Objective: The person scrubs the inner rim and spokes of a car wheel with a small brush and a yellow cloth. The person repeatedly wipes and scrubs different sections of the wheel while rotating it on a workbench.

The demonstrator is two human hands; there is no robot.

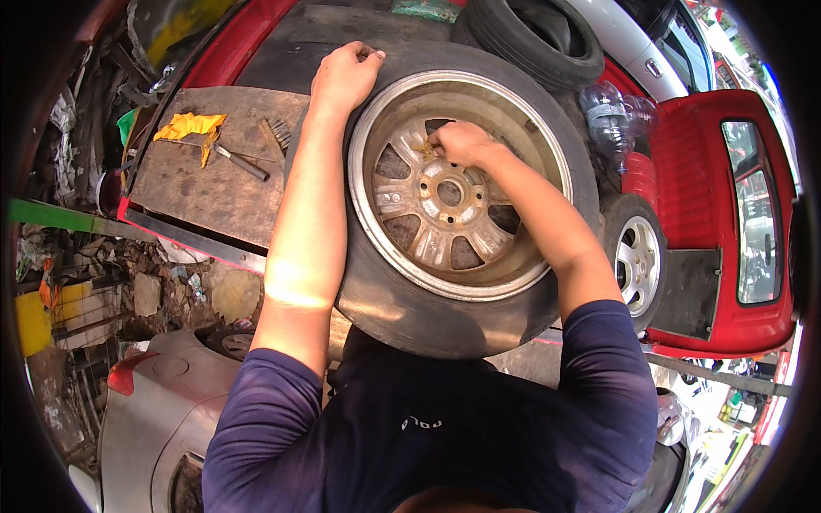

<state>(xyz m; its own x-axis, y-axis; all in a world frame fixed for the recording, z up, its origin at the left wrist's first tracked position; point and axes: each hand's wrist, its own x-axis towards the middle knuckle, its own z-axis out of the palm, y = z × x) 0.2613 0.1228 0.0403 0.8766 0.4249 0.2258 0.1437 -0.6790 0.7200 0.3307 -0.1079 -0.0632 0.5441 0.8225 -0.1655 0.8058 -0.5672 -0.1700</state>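
Lying between the forearms [306, 205], the wheel [466, 210] comprises a black tire [410, 318] and a dull, brown-stained metal rim [398, 201] with broad spokes [432, 248]. Left hand [346, 75]: curled at the tire's edge; grip cannot be determined. Right hand [464, 144]: pinching a small yellowish piece [425, 149] at a spoke.

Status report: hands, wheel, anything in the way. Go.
Left hand at mounted tyre, far left edge. Right hand inside wheel, pinching yellowish scrap. Wheel on its side, stained brown. Loose tyre crowding far side.
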